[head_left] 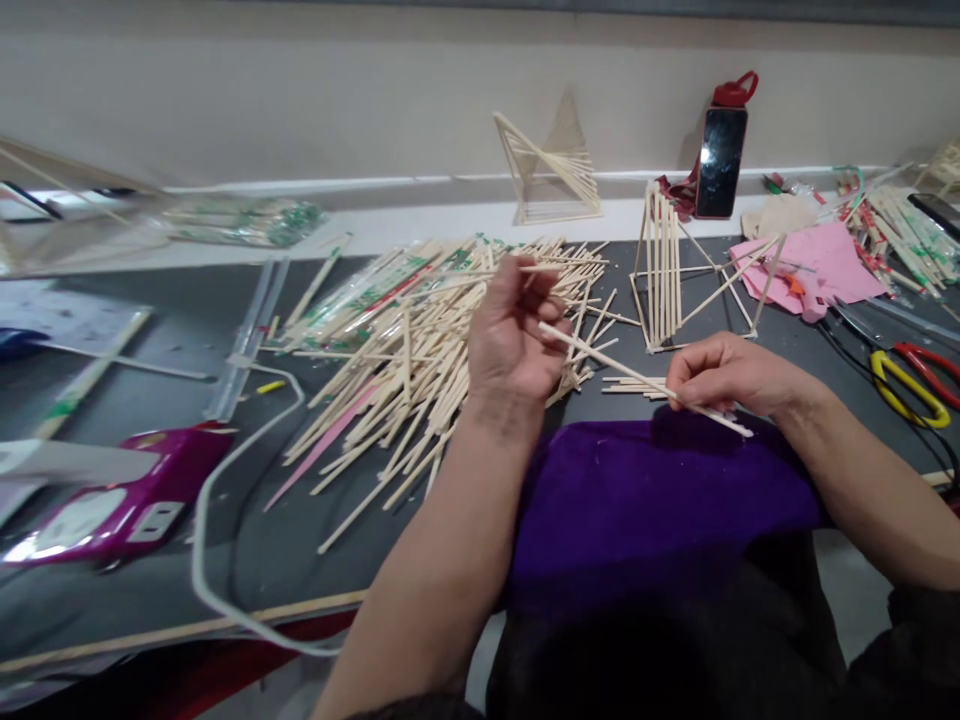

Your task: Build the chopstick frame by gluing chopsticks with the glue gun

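My right hand (pixel 724 372) pinches a bamboo chopstick (pixel 607 357), which slants up and left until its far end reaches my left palm. My left hand (pixel 521 325) is turned palm up over the pile of loose chopsticks (pixel 431 375). Its curled fingers seem to close on another thin chopstick (pixel 541 267); the fingertips are partly hidden. Several short chopsticks (pixel 630 386) lie on the table beside my right hand. Just beyond it stands a frame made of chopsticks (pixel 664 270), with a row of parallel sticks on one side. A purple cloth (pixel 660 480) covers my lap.
A second chopstick frame (pixel 555 165) stands by the wall, near a red-lidded bottle (pixel 735 92) with a phone (pixel 721 162) against it. Scissors (pixel 911 385) and pink paper (pixel 817 260) lie right. At left are a magenta device (pixel 161 480) and a white cable (pixel 201 540).
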Demonstrator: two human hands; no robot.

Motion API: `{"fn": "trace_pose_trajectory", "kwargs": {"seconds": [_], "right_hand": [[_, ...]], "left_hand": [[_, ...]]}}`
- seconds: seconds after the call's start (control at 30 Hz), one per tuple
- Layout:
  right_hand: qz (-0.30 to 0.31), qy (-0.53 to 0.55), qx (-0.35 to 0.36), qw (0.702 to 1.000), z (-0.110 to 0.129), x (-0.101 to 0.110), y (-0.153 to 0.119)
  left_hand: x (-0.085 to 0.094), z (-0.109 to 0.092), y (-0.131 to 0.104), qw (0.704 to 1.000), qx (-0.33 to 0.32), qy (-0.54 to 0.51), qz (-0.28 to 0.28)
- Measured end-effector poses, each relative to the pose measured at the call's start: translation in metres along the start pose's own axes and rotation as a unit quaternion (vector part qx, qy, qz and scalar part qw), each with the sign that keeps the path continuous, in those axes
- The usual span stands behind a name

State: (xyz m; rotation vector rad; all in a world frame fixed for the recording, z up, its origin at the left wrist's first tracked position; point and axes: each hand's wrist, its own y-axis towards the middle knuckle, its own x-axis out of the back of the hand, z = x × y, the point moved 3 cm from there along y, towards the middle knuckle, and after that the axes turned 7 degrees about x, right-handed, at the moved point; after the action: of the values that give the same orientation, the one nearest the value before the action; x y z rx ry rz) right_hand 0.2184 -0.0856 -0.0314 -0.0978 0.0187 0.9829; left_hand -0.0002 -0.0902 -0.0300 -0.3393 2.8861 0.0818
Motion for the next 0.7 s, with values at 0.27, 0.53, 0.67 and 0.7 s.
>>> {"fn": "trace_pose_trajectory", "kwargs": {"seconds": [0.27,0.53,0.67,0.7], "right_hand": [[-0.208,0.0,0.1,0.973,0.005,0.012,0.002],[-0.238,-0.27,0.161,0.919,0.007,0.005,0.002],[-0.203,-0.284,0.16,0.923,0.005,0.005,0.004],[-0.197,-0.285,0.158,0.925,0.004,0.005,0.004]], "left_hand": [[-0.032,0.007,-0.016,0.982,0.161,-0.068,0.073],[-0.062,0.026,-0.037,0.98,0.159,-0.014,0.116],[-0.057,0.028,-0.035,0.99,0.103,0.051,0.082],[-0.057,0.027,-0.034,0.991,0.091,0.06,0.077]]}}
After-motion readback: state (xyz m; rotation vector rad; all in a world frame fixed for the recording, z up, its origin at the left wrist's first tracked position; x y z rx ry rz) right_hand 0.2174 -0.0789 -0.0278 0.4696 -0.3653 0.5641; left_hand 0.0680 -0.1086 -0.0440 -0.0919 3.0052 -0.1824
